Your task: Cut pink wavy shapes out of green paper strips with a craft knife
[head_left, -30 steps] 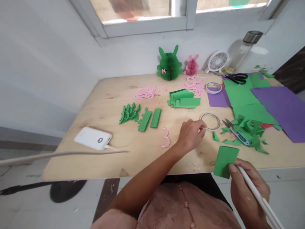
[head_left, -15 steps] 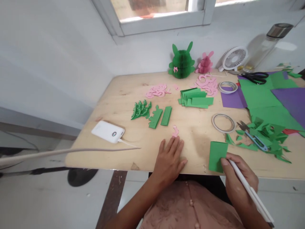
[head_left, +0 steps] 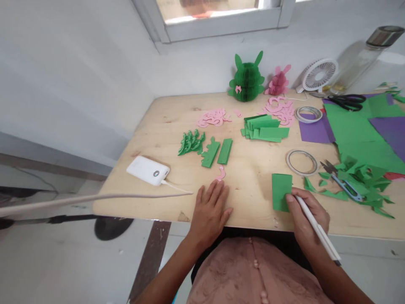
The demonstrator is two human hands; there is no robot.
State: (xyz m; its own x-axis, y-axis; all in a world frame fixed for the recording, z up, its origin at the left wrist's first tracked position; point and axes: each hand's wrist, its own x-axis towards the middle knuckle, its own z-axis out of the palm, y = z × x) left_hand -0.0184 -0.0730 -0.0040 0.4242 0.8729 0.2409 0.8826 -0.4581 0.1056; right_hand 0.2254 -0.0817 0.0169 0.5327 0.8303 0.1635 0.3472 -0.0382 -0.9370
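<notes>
My left hand (head_left: 210, 213) lies flat near the front edge of the table, fingers stretched out. Its fingertips rest at a small curved pink paper cutout (head_left: 222, 172). In my right hand (head_left: 308, 219) are a folded green paper rectangle (head_left: 280, 189), pinched at its right edge by the thumb, and a white pen (head_left: 319, 231) slanting back across the hand. Beyond the left hand lie a folded green strip (head_left: 225, 151), a green piece with a notched edge (head_left: 210, 153) and a cluster of cut green pieces (head_left: 190, 142).
A white power bank (head_left: 148, 170) with a cable sits left. Small scissors (head_left: 343, 180) lie among green scraps (head_left: 368, 177), beside a tape roll (head_left: 301, 163). Further back are green strips (head_left: 265, 128), pink cutouts (head_left: 214, 118), a green paper rabbit (head_left: 247, 80) and a fan (head_left: 320, 75).
My left hand has slid left along the table, and the pink cutout has gone with it. My right hand has moved left with the green paper and pen. The view has shifted slightly.
</notes>
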